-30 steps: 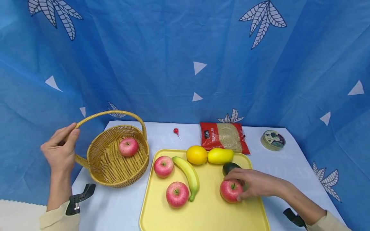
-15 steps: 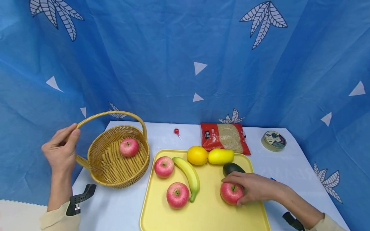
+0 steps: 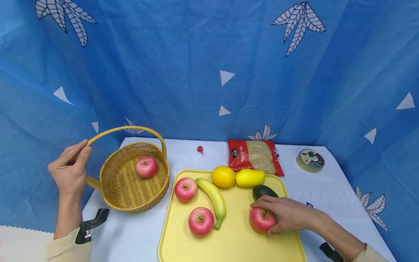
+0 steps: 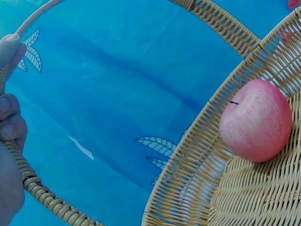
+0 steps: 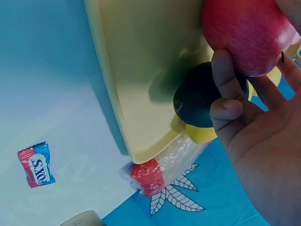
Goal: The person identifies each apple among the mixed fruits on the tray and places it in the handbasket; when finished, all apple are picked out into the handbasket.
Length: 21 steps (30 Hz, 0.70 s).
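My left hand (image 3: 68, 169) grips the handle (image 3: 131, 128) of a woven basket (image 3: 106, 185) at the left. One pink apple (image 4: 256, 121) lies inside the basket. Over the right part of a yellow tray (image 3: 235, 243), my right hand (image 3: 286, 214) holds another apple (image 3: 262, 220), fingers and thumb around its sides. A dark green avocado-like fruit (image 5: 200, 96) lies right behind that apple, close to the fingers. Two more apples, one at the front (image 3: 201, 222) and one at the back left (image 3: 185, 189), sit on the tray beside a banana (image 3: 214, 200).
An orange (image 3: 223, 177) and a yellow papaya-like fruit (image 3: 250, 178) lie at the tray's back edge. Behind them is a red bag of grain-like food (image 3: 255, 156). A lollipop (image 3: 200, 149), a round tin (image 3: 310, 160) and a wrapped candy (image 5: 36, 165) lie on the white table.
My right hand has shifted slightly toward the front over the apple, and the candy behind the wrist has come into sight. The left hand and basket stay the same.
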Motion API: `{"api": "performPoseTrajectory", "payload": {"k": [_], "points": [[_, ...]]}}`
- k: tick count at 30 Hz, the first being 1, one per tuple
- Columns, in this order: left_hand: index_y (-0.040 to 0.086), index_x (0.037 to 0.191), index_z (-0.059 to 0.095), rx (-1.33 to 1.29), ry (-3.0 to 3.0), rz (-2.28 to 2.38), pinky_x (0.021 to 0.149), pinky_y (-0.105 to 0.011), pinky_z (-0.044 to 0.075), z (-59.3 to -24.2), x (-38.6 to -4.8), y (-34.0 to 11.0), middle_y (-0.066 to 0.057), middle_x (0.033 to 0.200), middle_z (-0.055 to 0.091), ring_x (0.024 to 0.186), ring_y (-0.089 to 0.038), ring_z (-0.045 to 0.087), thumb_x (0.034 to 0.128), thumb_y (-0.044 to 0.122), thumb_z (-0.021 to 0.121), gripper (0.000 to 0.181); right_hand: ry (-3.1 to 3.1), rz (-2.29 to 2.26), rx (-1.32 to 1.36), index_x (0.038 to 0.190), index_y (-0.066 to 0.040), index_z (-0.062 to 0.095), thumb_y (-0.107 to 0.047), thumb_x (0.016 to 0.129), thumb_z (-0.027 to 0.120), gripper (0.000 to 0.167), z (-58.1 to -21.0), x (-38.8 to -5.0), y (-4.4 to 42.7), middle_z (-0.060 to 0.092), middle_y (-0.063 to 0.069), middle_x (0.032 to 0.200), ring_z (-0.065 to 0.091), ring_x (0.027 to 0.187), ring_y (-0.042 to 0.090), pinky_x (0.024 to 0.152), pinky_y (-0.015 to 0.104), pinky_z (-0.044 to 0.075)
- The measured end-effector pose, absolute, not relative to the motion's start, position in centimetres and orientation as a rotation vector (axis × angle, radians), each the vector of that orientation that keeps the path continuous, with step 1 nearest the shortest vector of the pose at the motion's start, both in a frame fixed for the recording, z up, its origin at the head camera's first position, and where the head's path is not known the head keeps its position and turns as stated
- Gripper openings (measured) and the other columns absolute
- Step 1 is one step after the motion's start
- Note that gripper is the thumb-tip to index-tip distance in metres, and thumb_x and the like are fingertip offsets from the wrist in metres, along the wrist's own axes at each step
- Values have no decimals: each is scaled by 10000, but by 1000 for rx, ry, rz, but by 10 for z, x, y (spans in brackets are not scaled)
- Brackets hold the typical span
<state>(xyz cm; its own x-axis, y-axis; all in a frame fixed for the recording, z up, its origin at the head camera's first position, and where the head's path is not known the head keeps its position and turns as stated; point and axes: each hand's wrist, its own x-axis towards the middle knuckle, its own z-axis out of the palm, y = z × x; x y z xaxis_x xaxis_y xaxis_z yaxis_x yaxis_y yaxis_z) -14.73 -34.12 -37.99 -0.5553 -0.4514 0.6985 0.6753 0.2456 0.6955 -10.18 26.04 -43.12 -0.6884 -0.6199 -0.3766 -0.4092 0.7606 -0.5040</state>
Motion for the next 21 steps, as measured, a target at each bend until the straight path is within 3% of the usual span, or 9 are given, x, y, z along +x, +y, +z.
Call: {"api": "performPoseTrajectory", "payload": {"k": [21], "points": [[-208, 1064, 676, -207, -1572, -1496, 516, -119, 354, -380, -147, -341, -4, 870, 752, 574, -66, 453, 865, -157, 681, 206, 2439, -506, -818, 1355, -401, 564, -513, 732, 866, 701, -434, -99, 258, 539, -152, 1276, 570, 1063, 93, 835, 314, 572]]}}
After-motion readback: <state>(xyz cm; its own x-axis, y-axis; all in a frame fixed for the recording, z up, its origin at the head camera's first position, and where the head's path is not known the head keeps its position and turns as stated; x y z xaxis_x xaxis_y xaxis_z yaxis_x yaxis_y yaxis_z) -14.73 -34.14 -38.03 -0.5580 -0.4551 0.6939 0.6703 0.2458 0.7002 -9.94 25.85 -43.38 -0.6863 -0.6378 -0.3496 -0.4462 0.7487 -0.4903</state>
